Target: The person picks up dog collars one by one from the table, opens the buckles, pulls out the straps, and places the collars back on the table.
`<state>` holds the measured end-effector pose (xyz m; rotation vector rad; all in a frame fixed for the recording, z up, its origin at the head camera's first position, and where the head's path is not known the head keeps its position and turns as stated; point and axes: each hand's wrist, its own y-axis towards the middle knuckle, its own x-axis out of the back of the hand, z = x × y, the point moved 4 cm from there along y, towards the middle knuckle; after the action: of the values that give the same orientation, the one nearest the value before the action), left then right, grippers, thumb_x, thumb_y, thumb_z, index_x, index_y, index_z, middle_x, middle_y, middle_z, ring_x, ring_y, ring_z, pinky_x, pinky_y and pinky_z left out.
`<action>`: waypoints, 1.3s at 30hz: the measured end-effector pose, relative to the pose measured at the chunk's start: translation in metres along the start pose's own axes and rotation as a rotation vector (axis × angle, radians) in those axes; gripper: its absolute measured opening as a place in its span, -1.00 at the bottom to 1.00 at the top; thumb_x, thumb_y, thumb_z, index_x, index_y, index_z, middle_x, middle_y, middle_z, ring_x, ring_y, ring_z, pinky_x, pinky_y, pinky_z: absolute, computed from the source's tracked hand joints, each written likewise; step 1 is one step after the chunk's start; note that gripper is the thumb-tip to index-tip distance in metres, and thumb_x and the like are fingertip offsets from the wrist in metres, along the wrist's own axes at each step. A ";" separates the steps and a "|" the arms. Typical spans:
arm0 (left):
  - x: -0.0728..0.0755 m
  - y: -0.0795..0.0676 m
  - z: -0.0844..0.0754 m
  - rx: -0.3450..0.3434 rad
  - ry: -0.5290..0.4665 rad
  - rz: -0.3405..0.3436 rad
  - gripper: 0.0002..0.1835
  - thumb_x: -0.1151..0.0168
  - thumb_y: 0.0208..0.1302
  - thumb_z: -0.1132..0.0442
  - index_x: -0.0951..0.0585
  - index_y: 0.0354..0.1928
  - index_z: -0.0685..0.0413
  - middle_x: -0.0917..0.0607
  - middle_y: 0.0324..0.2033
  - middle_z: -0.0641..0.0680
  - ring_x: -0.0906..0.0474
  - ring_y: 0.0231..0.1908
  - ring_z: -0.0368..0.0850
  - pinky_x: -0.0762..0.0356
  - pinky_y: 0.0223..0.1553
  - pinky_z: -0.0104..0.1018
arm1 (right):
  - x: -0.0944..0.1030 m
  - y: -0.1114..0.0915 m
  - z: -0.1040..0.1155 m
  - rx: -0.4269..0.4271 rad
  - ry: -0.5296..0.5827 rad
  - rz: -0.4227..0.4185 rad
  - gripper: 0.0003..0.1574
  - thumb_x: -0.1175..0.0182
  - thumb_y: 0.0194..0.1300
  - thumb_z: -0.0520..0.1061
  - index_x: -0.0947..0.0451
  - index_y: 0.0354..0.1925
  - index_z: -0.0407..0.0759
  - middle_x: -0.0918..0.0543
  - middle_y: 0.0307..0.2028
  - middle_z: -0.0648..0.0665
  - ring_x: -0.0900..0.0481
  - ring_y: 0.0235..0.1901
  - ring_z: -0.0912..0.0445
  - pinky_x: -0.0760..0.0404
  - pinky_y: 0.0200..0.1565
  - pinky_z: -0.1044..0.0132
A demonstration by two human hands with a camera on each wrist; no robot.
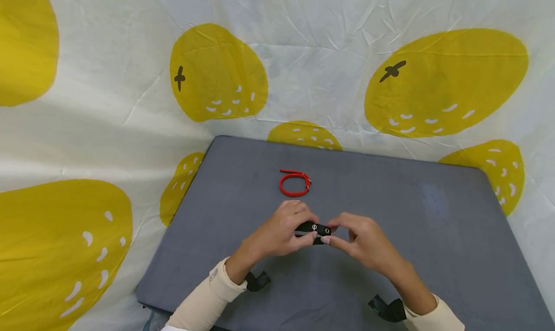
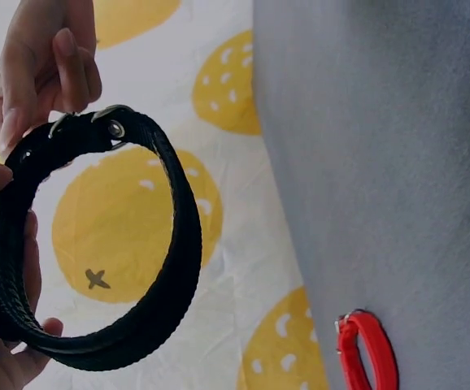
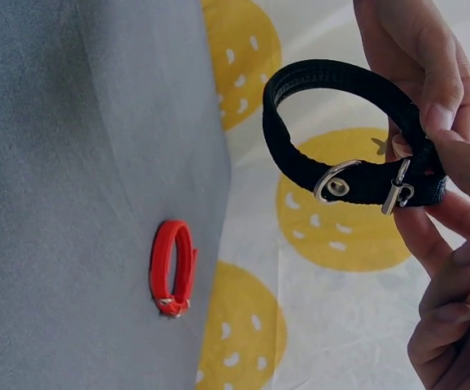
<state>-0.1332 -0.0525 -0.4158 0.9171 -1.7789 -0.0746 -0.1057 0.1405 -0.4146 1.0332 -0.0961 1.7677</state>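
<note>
A black collar, looped into a ring, is held up between both hands over the grey table. It has a metal buckle, a D-ring and an eyelet beside it. My left hand grips the band on one side, thumb and fingers around it. From the other side, my right hand pinches the strap close to the buckle with thumb and fingertips. Fingers hide part of the strap end. A red collar, fastened into a loop, lies on the table beyond the hands.
The grey padded table stretches under both hands. White cloth with yellow fruit shapes hangs behind it and along its left side. A dark strap piece sticks out at the left wrist, another at the right.
</note>
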 end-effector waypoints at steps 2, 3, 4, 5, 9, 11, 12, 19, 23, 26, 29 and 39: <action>-0.001 0.000 0.000 0.004 -0.012 0.008 -0.85 -0.30 0.27 0.23 -0.68 -0.12 -0.03 -0.63 -0.24 -0.12 -0.48 -0.18 -0.26 -0.43 0.10 -0.18 | 0.000 0.000 0.000 0.016 -0.021 -0.007 -0.68 -0.50 0.11 -0.18 -0.68 -0.17 0.11 -0.68 -0.31 0.17 -0.18 -0.65 0.45 -0.27 -0.59 0.58; -0.002 0.001 0.000 0.006 -0.019 0.011 -0.84 -0.30 0.28 0.23 -0.68 -0.11 -0.03 -0.63 -0.24 -0.12 -0.47 -0.19 -0.26 -0.43 0.10 -0.18 | 0.000 0.000 0.000 0.021 -0.031 -0.007 -0.68 -0.50 0.11 -0.18 -0.67 -0.18 0.11 -0.68 -0.31 0.17 -0.19 -0.64 0.45 -0.28 -0.59 0.58; -0.003 0.001 0.000 0.008 -0.027 0.014 -0.84 -0.30 0.29 0.23 -0.67 -0.11 -0.02 -0.63 -0.23 -0.12 -0.47 -0.19 -0.27 -0.43 0.11 -0.19 | 0.000 0.000 0.000 0.022 -0.039 -0.006 -0.69 -0.49 0.12 -0.19 -0.67 -0.18 0.11 -0.67 -0.31 0.17 -0.19 -0.64 0.45 -0.29 -0.58 0.57; -0.003 0.001 0.000 0.010 -0.035 0.017 -0.84 -0.30 0.29 0.23 -0.67 -0.10 -0.01 -0.63 -0.23 -0.11 -0.46 -0.20 -0.27 -0.43 0.13 -0.19 | 0.000 -0.001 0.000 0.023 -0.045 -0.003 -0.69 -0.49 0.13 -0.19 -0.66 -0.18 0.11 -0.67 -0.30 0.18 -0.20 -0.63 0.45 -0.29 -0.58 0.57; -0.005 0.001 0.001 0.026 -0.046 0.022 -0.84 -0.29 0.28 0.23 -0.66 -0.11 -0.02 -0.64 -0.23 -0.13 -0.46 -0.23 -0.29 -0.39 0.25 -0.19 | -0.001 -0.002 -0.001 0.019 -0.043 0.012 -0.70 -0.45 0.18 -0.20 -0.64 -0.16 0.11 -0.67 -0.29 0.17 -0.21 -0.64 0.45 -0.30 -0.59 0.55; -0.005 0.001 0.002 0.039 -0.043 0.017 -0.85 -0.29 0.26 0.21 -0.66 -0.13 -0.05 -0.64 -0.26 -0.15 -0.47 -0.25 -0.31 -0.39 0.27 -0.18 | -0.002 -0.003 -0.002 0.011 -0.021 0.016 -0.71 -0.43 0.21 -0.21 -0.63 -0.15 0.11 -0.67 -0.29 0.17 -0.21 -0.66 0.44 -0.29 -0.60 0.54; -0.005 0.001 0.002 0.049 -0.040 0.013 -0.86 -0.28 0.26 0.20 -0.66 -0.15 -0.06 -0.64 -0.27 -0.16 -0.47 -0.26 -0.33 -0.40 0.26 -0.19 | -0.002 -0.003 -0.003 0.002 -0.005 0.019 -0.72 -0.42 0.22 -0.22 -0.63 -0.15 0.11 -0.66 -0.32 0.17 -0.19 -0.68 0.45 -0.28 -0.62 0.54; -0.004 0.000 0.005 0.107 -0.066 0.011 -0.89 -0.28 0.24 0.18 -0.63 -0.19 -0.09 -0.60 -0.36 -0.19 -0.42 -0.37 -0.40 -0.47 0.04 -0.26 | 0.000 -0.006 -0.008 -0.071 0.133 0.012 -0.72 -0.35 0.28 -0.26 -0.62 -0.12 0.10 -0.47 -0.52 0.19 -0.06 -0.76 0.51 -0.21 -0.73 0.50; -0.004 0.000 0.005 0.119 -0.099 0.026 -0.90 -0.27 0.29 0.18 -0.64 -0.17 -0.06 -0.58 -0.34 -0.17 -0.40 -0.36 -0.39 -0.47 0.00 -0.28 | 0.000 -0.007 -0.010 -0.084 0.155 0.005 -0.73 -0.35 0.29 -0.25 -0.62 -0.12 0.09 -0.47 -0.53 0.19 -0.06 -0.77 0.54 -0.19 -0.75 0.50; -0.004 0.000 0.005 0.123 -0.104 0.032 -0.89 -0.28 0.31 0.19 -0.64 -0.15 -0.05 -0.58 -0.31 -0.16 -0.40 -0.33 -0.37 -0.46 -0.01 -0.28 | 0.000 -0.008 -0.011 -0.088 0.138 0.003 -0.73 -0.36 0.29 -0.24 -0.63 -0.11 0.09 -0.52 -0.49 0.19 -0.07 -0.78 0.53 -0.21 -0.75 0.51; -0.003 0.000 0.004 0.118 -0.093 0.035 -0.88 -0.30 0.32 0.21 -0.64 -0.13 -0.02 -0.59 -0.28 -0.13 -0.42 -0.30 -0.34 -0.47 -0.01 -0.28 | -0.001 -0.007 -0.011 -0.082 0.096 0.004 -0.72 -0.38 0.27 -0.21 -0.65 -0.08 0.08 -0.63 -0.40 0.17 -0.13 -0.77 0.50 -0.25 -0.72 0.52; -0.006 0.000 0.001 0.127 -0.114 0.046 -0.86 -0.25 0.36 0.24 -0.62 -0.08 0.02 -0.58 -0.21 -0.08 -0.44 -0.26 -0.31 -0.46 -0.21 -0.52 | -0.003 -0.004 -0.007 -0.014 -0.069 -0.015 -0.71 -0.42 0.21 -0.21 -0.70 -0.07 0.00 -0.75 -0.24 0.08 -0.25 -0.66 0.48 -0.36 -0.58 0.53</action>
<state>-0.1336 -0.0493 -0.4211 0.9784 -1.9277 0.0163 -0.1061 0.1438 -0.4226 1.0830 -0.1429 1.7155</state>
